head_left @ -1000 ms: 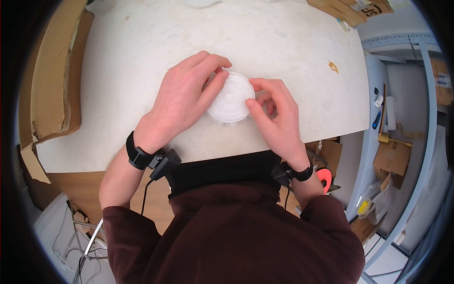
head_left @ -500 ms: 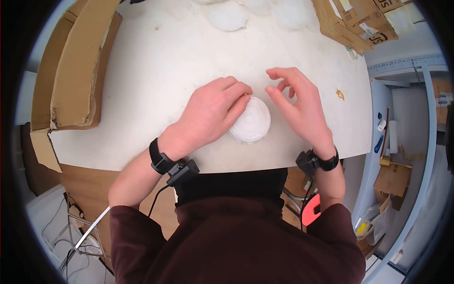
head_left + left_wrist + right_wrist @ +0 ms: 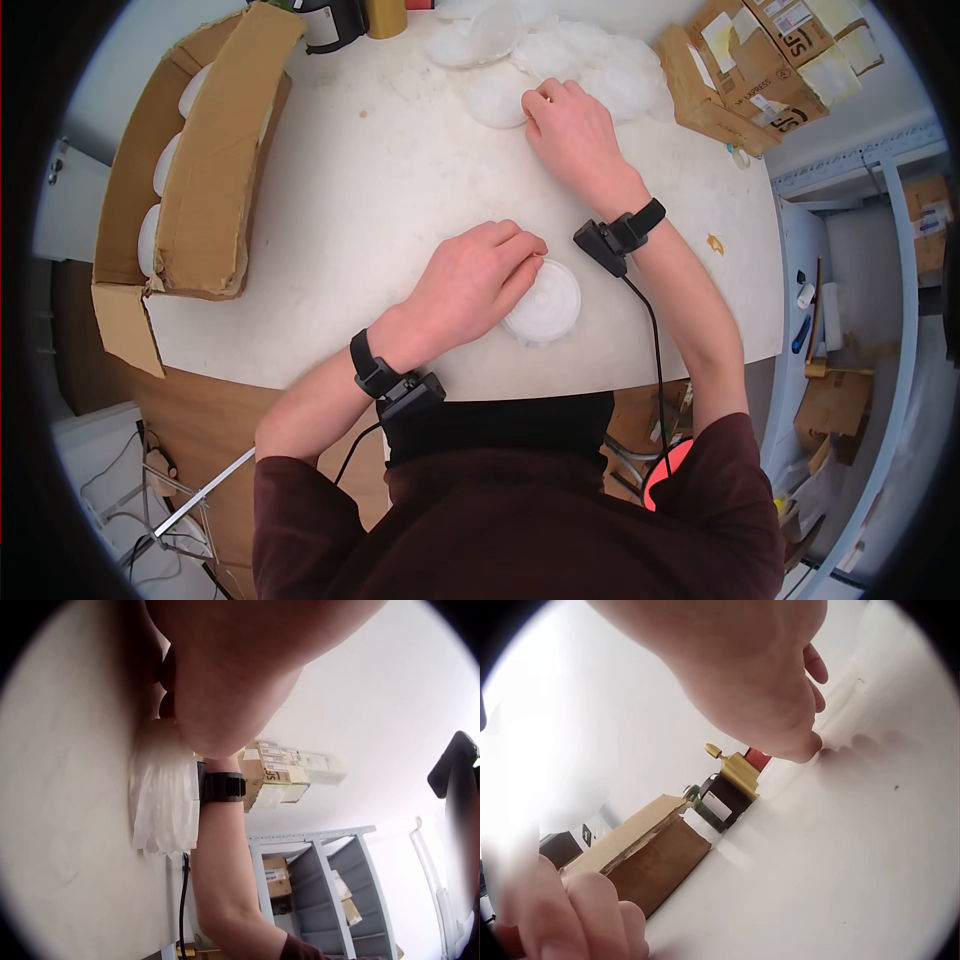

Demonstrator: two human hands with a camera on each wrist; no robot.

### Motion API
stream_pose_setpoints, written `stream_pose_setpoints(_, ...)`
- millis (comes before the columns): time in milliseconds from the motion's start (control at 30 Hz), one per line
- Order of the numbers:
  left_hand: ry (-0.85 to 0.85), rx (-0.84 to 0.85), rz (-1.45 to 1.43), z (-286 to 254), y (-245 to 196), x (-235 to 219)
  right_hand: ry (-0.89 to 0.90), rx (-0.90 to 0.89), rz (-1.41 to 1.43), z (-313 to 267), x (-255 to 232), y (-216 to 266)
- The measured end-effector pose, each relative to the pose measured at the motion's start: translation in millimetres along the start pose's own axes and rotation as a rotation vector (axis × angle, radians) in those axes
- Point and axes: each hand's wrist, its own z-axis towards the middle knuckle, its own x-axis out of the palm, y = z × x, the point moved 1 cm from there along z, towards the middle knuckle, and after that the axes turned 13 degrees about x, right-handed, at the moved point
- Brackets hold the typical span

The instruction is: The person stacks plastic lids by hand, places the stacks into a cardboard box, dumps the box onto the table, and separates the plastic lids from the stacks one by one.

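Note:
A stack of thin whitish discs [image 3: 545, 303] lies near the table's front edge; side-on, the left wrist view shows its many ruffled layers [image 3: 165, 799]. My left hand [image 3: 465, 285] holds the stack at its upper left rim, thumb and fingers bent around it. Farther back, my right hand [image 3: 575, 135] hangs at the near side of a spread of translucent discs [image 3: 495, 100], its fingers loosely bent. In the right wrist view the right hand's fingers [image 3: 815, 697] are apart, low over the table; whether they touch a disc cannot be told.
A long open cardboard box [image 3: 205, 190] with white round items [image 3: 150, 240] stands at the left. Cartons [image 3: 740, 70] stand at the back right. Dark and gold containers [image 3: 385, 15] are at the back edge. Shelving [image 3: 880, 300] is beyond the table's right side.
My right hand has left the stack and moved away from me to the spread of discs. The left hand remains at the stack. The head view now takes in more of the table's back.

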Motion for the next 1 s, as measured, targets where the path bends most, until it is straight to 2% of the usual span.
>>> stream_pose_setpoints(267, -0.027, 0.022, 0.008, -0.5, 1.4, 0.4, 0.006, 0.010, 0.025, -1.6, -12.0, 0.8)
stream_pose_setpoints(367, -0.024, 0.027, 0.013, -0.4, -0.3, 0.9, 0.011, 0.067, 0.099, -3.9, -16.8, 1.3)
stream_pose_setpoints(433, -0.021, 0.035, 0.014, 1.2, 0.2, 1.8, 0.182, 0.183, 0.110, -5.2, -14.0, -1.8)
stream_pose_setpoints(533, -0.014, 0.021, 0.013, -0.1, 0.5, 1.2, 0.249, 0.250, 0.121, -3.6, -12.3, -2.1)
stream_pose_setpoints(1000, -0.052, 0.060, 0.013, -1.6, 0.2, 0.4, 0.068, 0.164, 0.146, -4.8, -13.1, -4.8)
